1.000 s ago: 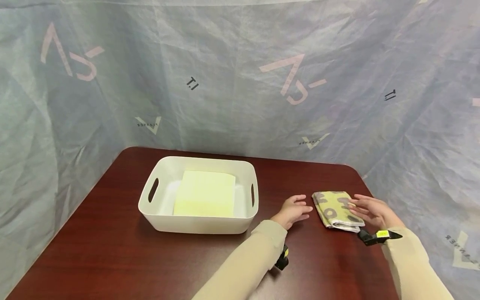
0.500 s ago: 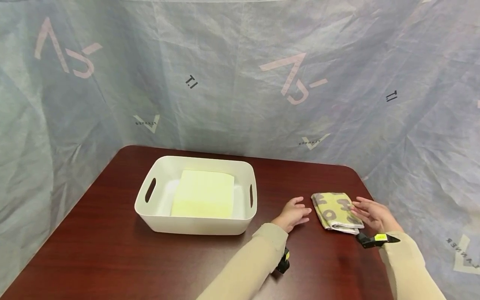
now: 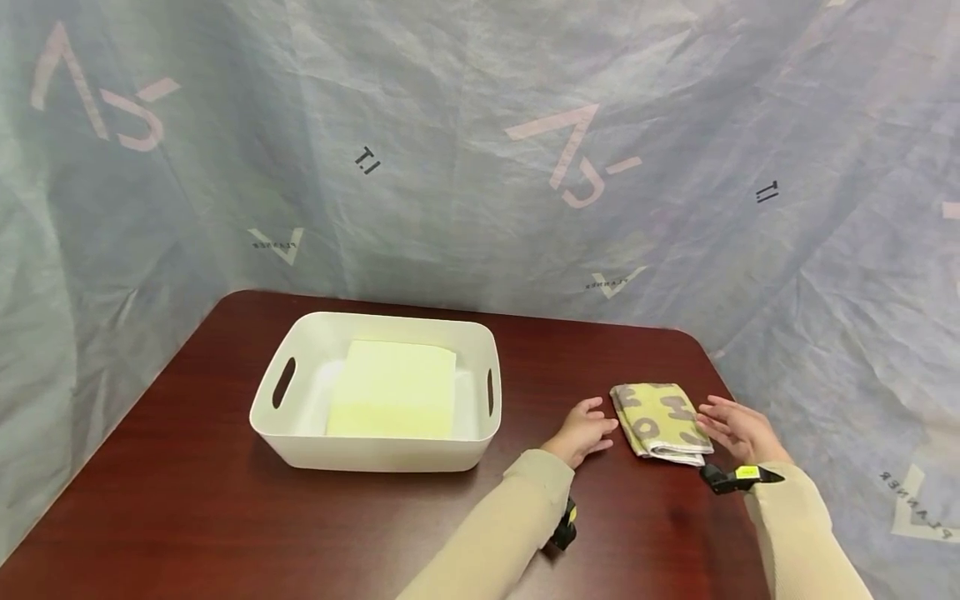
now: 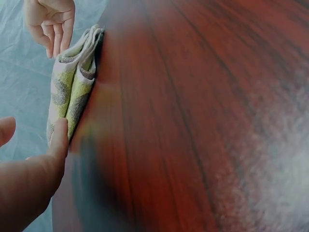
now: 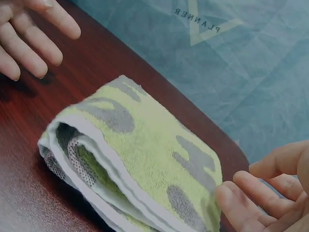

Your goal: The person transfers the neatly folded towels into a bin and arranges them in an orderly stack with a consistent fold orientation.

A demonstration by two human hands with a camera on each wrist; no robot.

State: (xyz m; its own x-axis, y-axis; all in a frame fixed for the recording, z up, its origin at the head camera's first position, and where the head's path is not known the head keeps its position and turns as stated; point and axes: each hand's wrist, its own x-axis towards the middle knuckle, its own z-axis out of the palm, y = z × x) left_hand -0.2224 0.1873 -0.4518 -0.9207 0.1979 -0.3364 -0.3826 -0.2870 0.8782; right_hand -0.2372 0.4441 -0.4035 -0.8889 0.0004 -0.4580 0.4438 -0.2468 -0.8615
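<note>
A folded towel (image 3: 660, 421), yellow-green with grey letter shapes and a white edge, lies on the right part of the table. Its layered folds show in the right wrist view, where the towel (image 5: 145, 145) fills the middle. My left hand (image 3: 583, 433) is just left of it, fingers spread and relaxed, holding nothing. On the other side, my right hand (image 3: 741, 429) has its fingertips right at the towel's right edge, fingers loosely bent and not gripping. From the left wrist, the towel (image 4: 72, 87) appears edge-on between both hands.
A white plastic basket (image 3: 371, 454) with handle holes stands left of my hands, a pale yellow folded cloth (image 3: 393, 387) inside it. The dark red wooden table (image 3: 300, 533) ends at a grey printed sheet (image 3: 450, 167) hanging behind and at the sides.
The head view has turned slightly right, so everything sits a little further left in it. Both hands keep nearly the same place around the towel, which has not moved on the table.
</note>
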